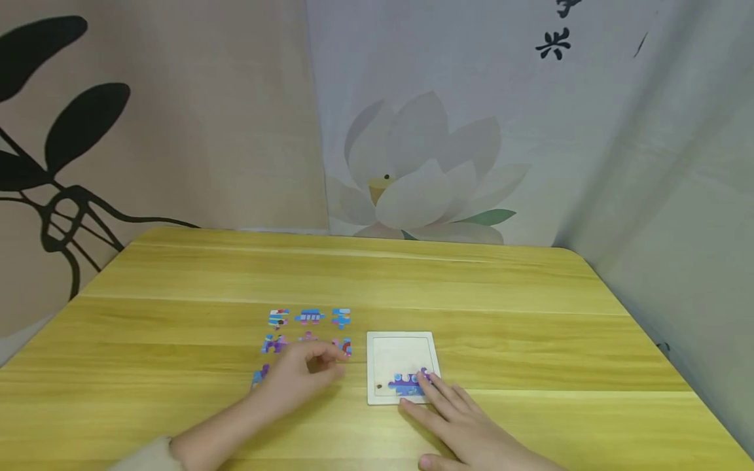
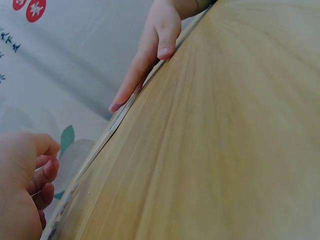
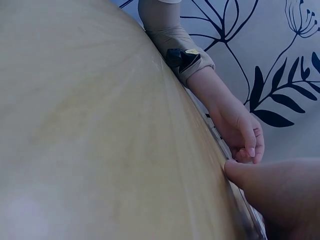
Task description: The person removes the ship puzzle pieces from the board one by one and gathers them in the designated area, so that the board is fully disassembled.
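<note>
In the head view, my left hand [image 1: 297, 376] hovers over the loose jigsaw pieces [image 1: 273, 343], its fingers loosely bent and a gap between thumb and forefinger. Nothing shows in its grasp, and it covers part of the lower rows. A white puzzle tray [image 1: 403, 353] lies to its right. Joined blue and purple pieces [image 1: 405, 384] sit along the tray's near side. The straight fingers of my right hand [image 1: 462, 422] rest on them at the tray's near right corner. The right wrist view also shows the left hand [image 3: 237, 127] with bent fingers.
More pieces, such as a blue striped one [image 1: 310, 316] and a blue one [image 1: 341, 318], lie in rows left of the tray. The wooden table [image 1: 530, 353] reaches back to a curtain [image 1: 235, 118] printed with plants and a lotus.
</note>
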`<state>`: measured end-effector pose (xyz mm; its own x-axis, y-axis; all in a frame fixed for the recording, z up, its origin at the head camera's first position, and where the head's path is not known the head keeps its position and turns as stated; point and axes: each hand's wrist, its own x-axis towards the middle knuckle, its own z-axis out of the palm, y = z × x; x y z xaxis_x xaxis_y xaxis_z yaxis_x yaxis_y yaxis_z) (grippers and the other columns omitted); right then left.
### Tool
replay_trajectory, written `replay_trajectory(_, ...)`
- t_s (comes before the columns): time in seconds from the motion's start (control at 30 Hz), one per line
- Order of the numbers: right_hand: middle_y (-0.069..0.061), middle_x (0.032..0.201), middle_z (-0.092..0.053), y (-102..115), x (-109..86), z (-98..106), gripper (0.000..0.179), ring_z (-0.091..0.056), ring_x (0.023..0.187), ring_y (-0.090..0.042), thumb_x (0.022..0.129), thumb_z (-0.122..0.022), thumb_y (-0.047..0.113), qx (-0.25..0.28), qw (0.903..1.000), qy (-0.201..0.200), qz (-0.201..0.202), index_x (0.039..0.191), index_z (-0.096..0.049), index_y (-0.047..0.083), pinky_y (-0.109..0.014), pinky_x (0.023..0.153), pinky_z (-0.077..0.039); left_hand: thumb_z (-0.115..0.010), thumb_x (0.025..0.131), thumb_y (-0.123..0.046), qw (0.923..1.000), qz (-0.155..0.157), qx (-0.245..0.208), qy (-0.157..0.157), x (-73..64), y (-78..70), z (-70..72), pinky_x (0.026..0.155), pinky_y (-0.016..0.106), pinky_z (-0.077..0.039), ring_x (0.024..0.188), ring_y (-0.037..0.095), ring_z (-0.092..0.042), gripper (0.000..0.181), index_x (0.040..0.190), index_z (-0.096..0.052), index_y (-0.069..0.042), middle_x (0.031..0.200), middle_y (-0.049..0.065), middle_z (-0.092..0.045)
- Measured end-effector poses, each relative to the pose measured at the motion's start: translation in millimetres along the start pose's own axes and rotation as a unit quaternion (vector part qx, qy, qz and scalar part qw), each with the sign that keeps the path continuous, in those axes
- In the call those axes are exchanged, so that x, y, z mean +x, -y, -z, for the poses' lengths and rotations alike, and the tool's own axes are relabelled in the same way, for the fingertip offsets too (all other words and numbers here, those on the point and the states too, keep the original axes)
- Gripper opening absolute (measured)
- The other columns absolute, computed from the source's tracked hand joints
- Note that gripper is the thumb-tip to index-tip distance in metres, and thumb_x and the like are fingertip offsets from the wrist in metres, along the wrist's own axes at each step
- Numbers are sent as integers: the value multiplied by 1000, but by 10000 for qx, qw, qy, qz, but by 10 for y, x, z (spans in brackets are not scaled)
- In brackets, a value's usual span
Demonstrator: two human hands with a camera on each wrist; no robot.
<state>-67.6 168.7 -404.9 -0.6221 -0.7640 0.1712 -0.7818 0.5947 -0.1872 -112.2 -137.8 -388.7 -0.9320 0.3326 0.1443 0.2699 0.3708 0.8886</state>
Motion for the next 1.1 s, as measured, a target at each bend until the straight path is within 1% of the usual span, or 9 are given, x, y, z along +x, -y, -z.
replay_trajectory(0.07,-19,155,-20,-19,-35,6,65,-22,139,-37,96,-52,46,-27,10000,-78,6,151,-30,22,-40,113,-10,-73,84,-13,10000,-38,48,-26,16,-8,-32,69,26,-51,77,16,-57,13,96,-72,-9,80,-3,-61)
replay_trajectory(0.17,-18,155,-21,-51,-84,18,64,-25,138,-37,96,-53,45,5,9998,-220,16,151,-31,20,-21,109,9,-73,83,-11,9999,-133,44,10,45,-14,-84,70,27,-51,77,16,-57,11,94,-72,-8,81,-3,-61)
replay_trajectory(0.2,-18,155,-21,-61,-97,24,64,-26,137,-38,96,-53,45,-33,9996,-275,36,151,-31,20,-21,109,10,-72,84,-10,9998,-168,31,45,55,-16,-101,71,27,-51,77,16,-56,11,94,-72,-8,81,-4,-60)
replay_trajectory(0.4,-14,155,-23,-116,-157,50,64,-29,135,-38,96,-54,43,-23,9994,-333,1,150,-32,17,-20,109,10,-70,84,-10,9989,-355,-102,285,124,-49,-202,70,28,-50,76,16,-55,10,94,-72,-8,80,-4,-59)
replay_trajectory(0.63,-10,154,-27,-168,-184,51,63,-30,136,-35,96,-55,41,40,9997,-232,108,150,-33,17,-19,109,9,-71,84,-11,9980,-486,113,376,208,-83,-327,68,28,-49,74,14,-54,10,93,-72,-11,77,-7,-57)
replay_trajectory(0.8,-9,155,-27,-193,-187,57,62,-30,136,-34,96,-55,41,-28,9995,-208,215,149,-34,17,-20,109,8,-72,82,-10,9938,-906,499,408,287,-88,-420,66,27,-47,73,12,-51,10,92,-73,-12,77,-12,-57)
replay_trajectory(0.9,-9,155,-27,-195,-186,62,62,-30,136,-34,96,-55,41,-46,9996,-179,228,149,-34,16,-20,109,8,-73,82,-12,9895,-1128,767,477,321,-85,-465,71,30,-44,77,11,-50,13,94,-73,-12,80,-15,-58)
replay_trajectory(0.97,-9,154,-27,-196,-186,66,62,-31,136,-34,96,-55,41,-47,9996,-176,237,149,-35,16,-20,109,8,-75,81,-15,9863,-1218,975,532,336,-92,-491,77,33,-41,82,11,-50,16,97,-73,-13,84,-15,-60)
replay_trajectory(1.1,-8,155,-25,-196,-181,71,63,-30,136,-34,96,-55,41,-49,9996,-132,232,150,-34,17,-19,109,9,-77,80,-24,9804,-1179,1400,726,340,-110,-538,87,43,-38,96,12,-49,26,103,-72,-14,95,-13,-61)
